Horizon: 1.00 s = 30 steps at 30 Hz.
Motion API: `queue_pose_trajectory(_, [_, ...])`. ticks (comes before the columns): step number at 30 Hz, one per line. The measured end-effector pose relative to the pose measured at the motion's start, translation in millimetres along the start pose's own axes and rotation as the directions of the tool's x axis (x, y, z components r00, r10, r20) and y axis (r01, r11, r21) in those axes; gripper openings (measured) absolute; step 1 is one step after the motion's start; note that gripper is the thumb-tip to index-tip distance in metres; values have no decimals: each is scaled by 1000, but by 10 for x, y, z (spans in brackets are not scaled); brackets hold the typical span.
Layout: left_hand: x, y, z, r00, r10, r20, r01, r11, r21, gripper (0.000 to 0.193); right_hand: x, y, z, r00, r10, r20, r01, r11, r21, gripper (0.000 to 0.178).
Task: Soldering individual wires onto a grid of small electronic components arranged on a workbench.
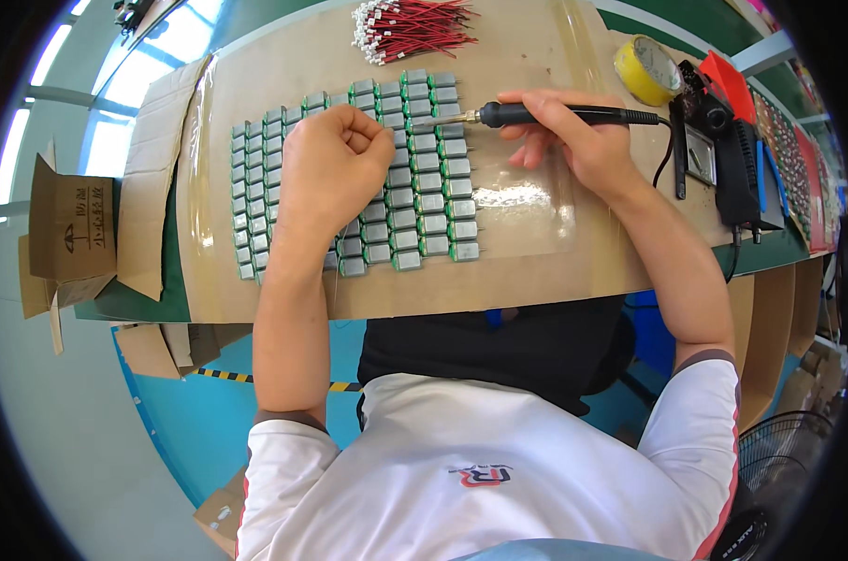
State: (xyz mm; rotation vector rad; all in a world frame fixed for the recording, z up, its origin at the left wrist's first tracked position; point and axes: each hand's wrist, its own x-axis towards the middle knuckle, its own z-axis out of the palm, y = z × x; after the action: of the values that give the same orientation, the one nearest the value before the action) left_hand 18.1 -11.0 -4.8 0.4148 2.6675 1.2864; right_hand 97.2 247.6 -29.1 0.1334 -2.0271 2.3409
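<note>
My right hand (583, 136) grips the black handle of a soldering iron (510, 114). The iron points left, and its metal tip reaches in among the upper rows of small grey metal-cased parts with green circuit boards (429, 182). These parts stand in several close columns on the cardboard-covered table (527, 252). Over the middle of the rows hovers my left hand (335, 154), its thumb and fingers pinched together. What it pinches is too small or hidden to make out; a thin strand hangs below near the wrist. The hand and forearm cover some of the parts.
Beyond the rows lies a bundle of red wires with white connectors (419, 33). To the right are a yellow tape roll (648, 70) and a black soldering station (746, 168), its cable running to the iron. An opened cardboard box (73, 224) sits past the left edge.
</note>
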Motion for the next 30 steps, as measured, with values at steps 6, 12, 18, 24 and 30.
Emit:
queue_pose_trajectory(6, [-2,7,-1,1000,12,-1,-12,999,33,13,1,-11,-1,1000,-5,10,6,1000,-29,29])
queue_pose_trajectory(12, [-11,-2,-2,999,35,20,-36,997,62,13,8,16,3,1000,-7,13,8,999,-42,28])
queue_pose_trajectory(18, [-9,19,-3,1000,9,0,-9,998,58,14,3,8,-4,1000,-15,17,16,998,-53,28])
queue_pose_trajectory(24, [-11,16,2,1000,14,3,-14,999,51,15,12,29,-23,999,-24,35,27,995,-92,34])
queue_pose_trajectory(30, [-19,38,-1,1000,12,12,-12,998,63,16,13,38,-34,999,-22,35,24,996,-84,34])
